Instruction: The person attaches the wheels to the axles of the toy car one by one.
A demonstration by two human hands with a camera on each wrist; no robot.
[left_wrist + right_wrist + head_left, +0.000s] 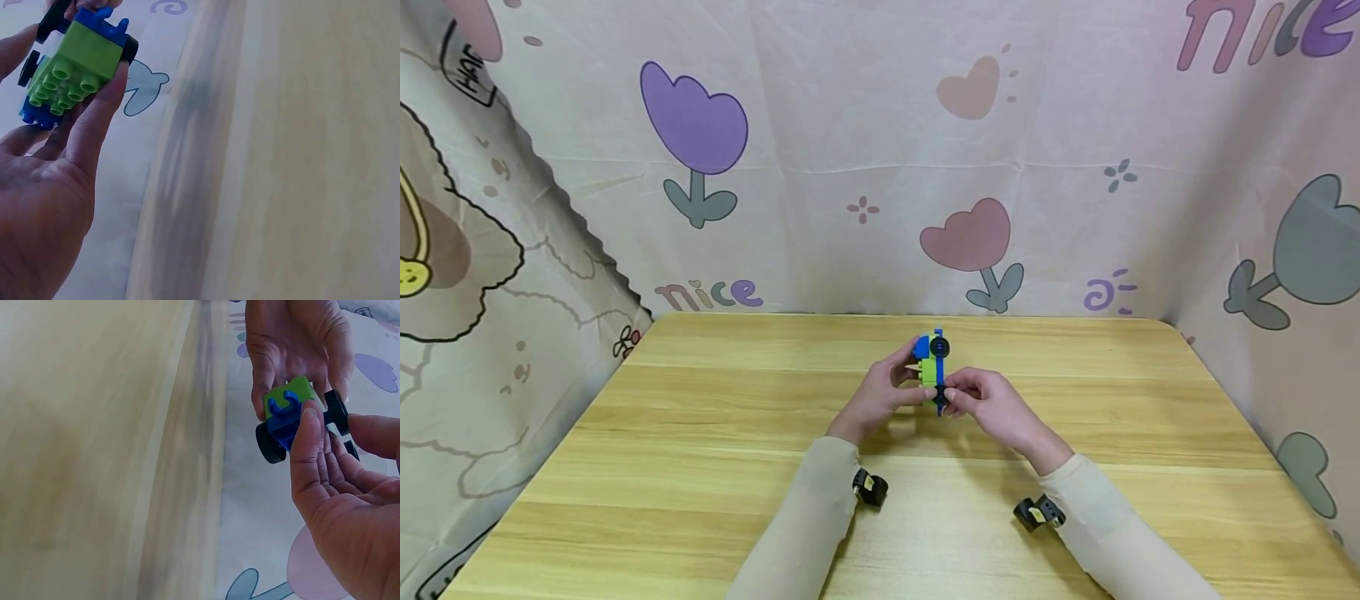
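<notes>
A small toy car [929, 372] of building blocks is held up over the table, tilted on its side. It has a studded lime-green body [94, 47], a blue base with a hook-shaped end [284, 428] and black wheels. My left hand [874, 397] grips the green body between thumb and fingers. On the other side, my right hand [1000, 408] pinches at a black wheel [336, 412] near the hooked end, with a fingertip against the blue base. That wheel stands out from the base on a short axle. Fingers partly hide the far wheels.
The wooden table [700, 483] runs back to a printed cloth [850, 108] hung behind it, and cloth also hangs at both sides. A small black camera sits on each wrist, the left camera [871, 488] and the right camera [1039, 512].
</notes>
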